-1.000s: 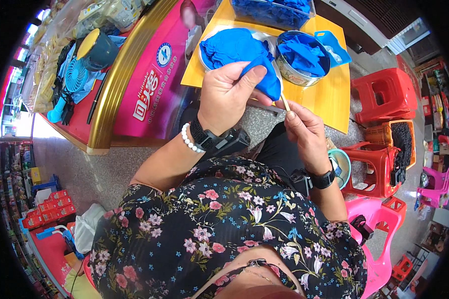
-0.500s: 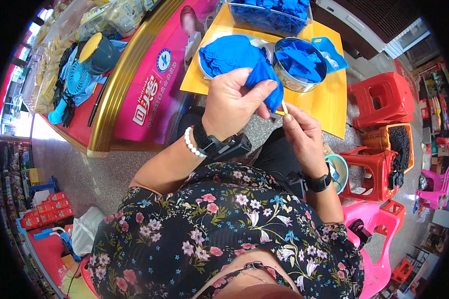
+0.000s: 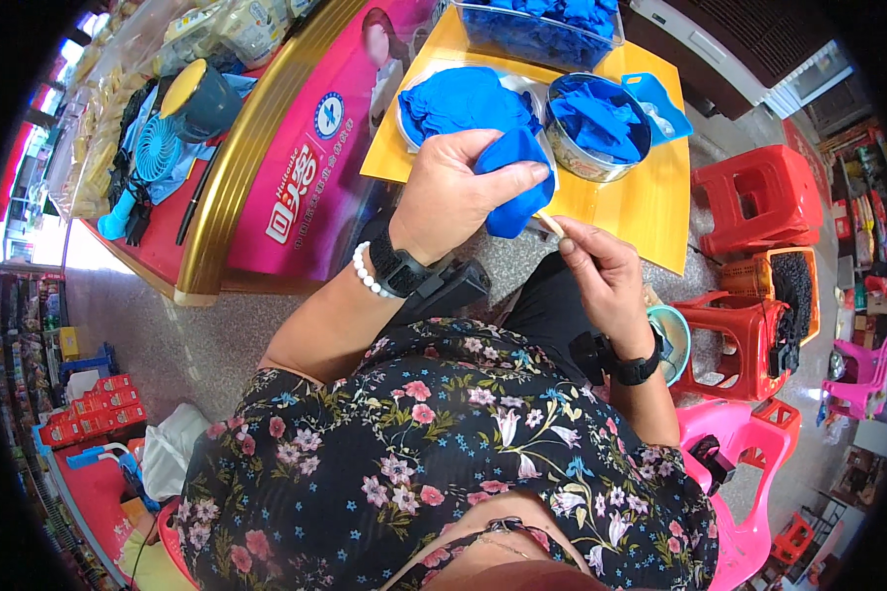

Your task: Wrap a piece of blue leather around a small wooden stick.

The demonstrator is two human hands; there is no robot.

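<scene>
My left hand point(image 3: 445, 197) grips a blue cloth piece point(image 3: 512, 215) between thumb and fingers, raised just off the near edge of the yellow table point(image 3: 648, 212). In my right hand point(image 3: 606, 271) a thin pale stick point(image 3: 550, 225) is pinched, its tip against the cloth's lower edge. Whether the tip reaches inside the cloth I cannot tell. Right behind my left hand, a pile of flat blue cloth pieces point(image 3: 468, 103) lies on a white plate. A round tin point(image 3: 589, 169) beside it holds more blue pieces.
A clear bin point(image 3: 542, 47) full of blue pieces stands at the table's far edge, and a small blue basket point(image 3: 672, 118) sits beside the tin. Red stools point(image 3: 759, 197) stand on the right. A gold-edged pink counter point(image 3: 202, 212) borders the left, with a handheld fan point(image 3: 156, 153) on it.
The blue cloth has turned and shows a broader, opened-out face. My right hand has shifted slightly down and right, with the stick now more slanted.
</scene>
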